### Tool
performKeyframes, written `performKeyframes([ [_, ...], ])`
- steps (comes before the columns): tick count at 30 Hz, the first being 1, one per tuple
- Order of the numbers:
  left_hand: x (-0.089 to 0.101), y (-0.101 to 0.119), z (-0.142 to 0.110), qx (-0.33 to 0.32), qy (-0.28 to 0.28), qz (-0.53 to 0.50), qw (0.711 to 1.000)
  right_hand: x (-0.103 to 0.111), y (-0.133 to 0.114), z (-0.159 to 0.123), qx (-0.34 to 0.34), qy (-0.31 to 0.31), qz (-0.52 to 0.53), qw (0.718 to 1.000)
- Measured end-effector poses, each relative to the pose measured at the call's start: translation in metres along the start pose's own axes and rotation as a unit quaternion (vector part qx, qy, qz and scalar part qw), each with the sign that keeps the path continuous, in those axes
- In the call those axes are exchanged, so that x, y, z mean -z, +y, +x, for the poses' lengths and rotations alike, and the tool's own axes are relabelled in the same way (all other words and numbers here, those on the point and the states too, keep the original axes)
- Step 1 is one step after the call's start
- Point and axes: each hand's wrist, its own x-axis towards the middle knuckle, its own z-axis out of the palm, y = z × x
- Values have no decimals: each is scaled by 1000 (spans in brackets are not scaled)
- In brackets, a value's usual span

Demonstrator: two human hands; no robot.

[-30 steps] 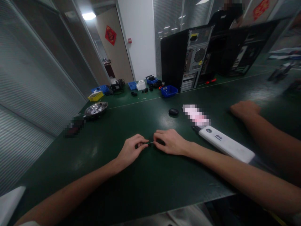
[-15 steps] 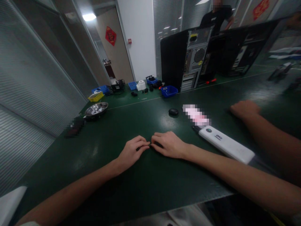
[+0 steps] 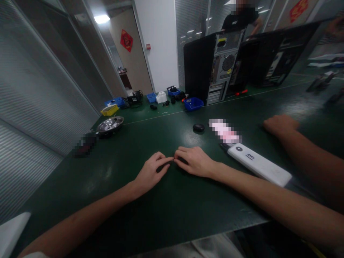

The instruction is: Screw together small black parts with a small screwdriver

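My left hand [image 3: 151, 172] rests over the green table, its index finger stretched toward my right fingertips and its thumb held apart below. My right hand [image 3: 195, 160] is closed in a pinch, thumb against fingers. Whatever lies between those fingertips is too small to make out. The two hands meet, or nearly meet, at the tips. Beyond them sits a black computer mouse-like oval object [image 3: 199, 127]. To the right of my right hand lies a white device [image 3: 258, 163] marked 18, with a blurred-out pink item [image 3: 224, 131] behind it.
Another person's arm [image 3: 309, 143] leans on the table [image 3: 129, 222] at the right. A metal bowl [image 3: 110, 124] with small pieces stands left. Behind are a yellow tray [image 3: 109, 110], a blue bin [image 3: 193, 104] and computer towers [image 3: 200, 70]. A person [image 3: 240, 21] stands beyond them.
My left thumb and index finger have parted, and the index finger now points straighter to the right hand. My right hand has shifted slightly up and away. The person behind moved left.
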Motion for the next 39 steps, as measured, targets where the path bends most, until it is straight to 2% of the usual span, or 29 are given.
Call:
performKeyframes([
  [4,0,0,4,-9,-51,35,998,0,7,0,-10,-19,-29,999],
  [7,-1,0,5,-7,-69,49,996,0,9,1,-8,-30,-57,998],
  [11,-2,0,4,2,-61,31,998,5,9,1,-13,-28,-90,995],
  [14,-2,-2,4,12,-37,-4,999,9,10,1,-45,-25,-117,992],
  [19,0,-3,7,-25,-20,9,999,9,11,1,-98,-18,-135,986],
  [23,2,1,11,-63,-57,31,996,7,12,2,-110,-24,-122,986],
  [26,5,-4,13,-66,-79,34,994,5,13,1,-106,-16,-100,989],
  [28,10,-20,14,-53,-67,32,996,3,16,0,-104,-10,-87,991],
  [31,27,-68,13,6,-13,53,998,0,19,-1,-103,-7,-71,992],
  [33,47,-111,10,69,35,108,991,-2,21,-1,-104,-5,-61,993],
  [36,86,-175,-4,157,97,183,966,-3,21,-1,-105,1,-48,993],
  [39,123,-222,-27,228,137,227,937,-3,20,-1,-102,3,-36,994],
])
